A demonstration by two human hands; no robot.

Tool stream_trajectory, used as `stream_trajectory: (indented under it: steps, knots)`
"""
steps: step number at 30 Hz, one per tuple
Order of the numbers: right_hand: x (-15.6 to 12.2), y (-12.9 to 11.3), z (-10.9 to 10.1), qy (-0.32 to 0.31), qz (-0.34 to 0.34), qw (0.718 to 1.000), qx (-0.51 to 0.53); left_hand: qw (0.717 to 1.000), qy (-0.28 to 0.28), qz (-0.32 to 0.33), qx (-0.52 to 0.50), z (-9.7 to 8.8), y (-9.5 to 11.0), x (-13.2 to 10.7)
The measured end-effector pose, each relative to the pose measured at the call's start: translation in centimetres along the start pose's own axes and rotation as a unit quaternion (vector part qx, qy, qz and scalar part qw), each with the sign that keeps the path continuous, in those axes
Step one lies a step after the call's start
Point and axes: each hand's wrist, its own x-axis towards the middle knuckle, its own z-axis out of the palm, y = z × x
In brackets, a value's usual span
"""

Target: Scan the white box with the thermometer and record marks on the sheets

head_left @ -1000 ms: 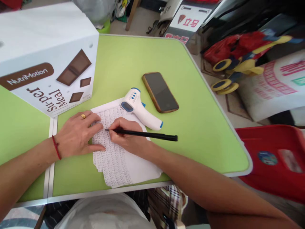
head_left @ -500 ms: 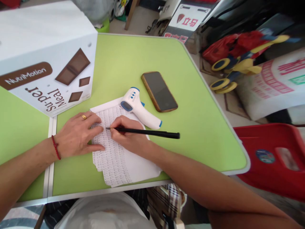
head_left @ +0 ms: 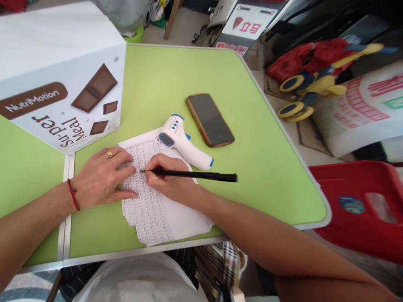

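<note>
My right hand [head_left: 170, 180] pinches a black pen [head_left: 201, 174], its tip on a sheet of paper [head_left: 154, 222] covered with rows of small handwriting. Other sheets lie beneath it, their edges uneven at the lower left. My left hand [head_left: 105, 176], with a gold ring and a red cord bracelet, rests with fingers spread on the paper's left edge. Beyond my right hand a white and blue infrared thermometer [head_left: 185, 144] lies on the top of the sheets. A phone [head_left: 210, 120] in a brown case lies face up to its right.
A large white box [head_left: 63, 84] stands at the left on the green table [head_left: 261, 176], behind my left hand. Past the table's right edge are a red plastic stool [head_left: 362, 205], a yellow and blue wheeled thing [head_left: 311, 90] and a white printed sack [head_left: 362, 113].
Both hands keep nearly the same place, the pen still touching the paper. The whole view has shifted very slightly.
</note>
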Motion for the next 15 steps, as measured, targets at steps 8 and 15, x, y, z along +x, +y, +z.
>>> stream_trajectory:
  steps: [8, 15]
  knots:
    - [-0.07, 0.01, -0.12, -0.011, -0.011, 1.0, -0.022, 1.0, 0.002, 0.0, 0.002, -0.09, 0.09, 0.04]
    - [0.0, 0.24, -0.04, 0.014, -0.009, 1.0, 0.007, 1.0, 0.0, -0.001, 0.0, -0.04, 0.06, 0.0]
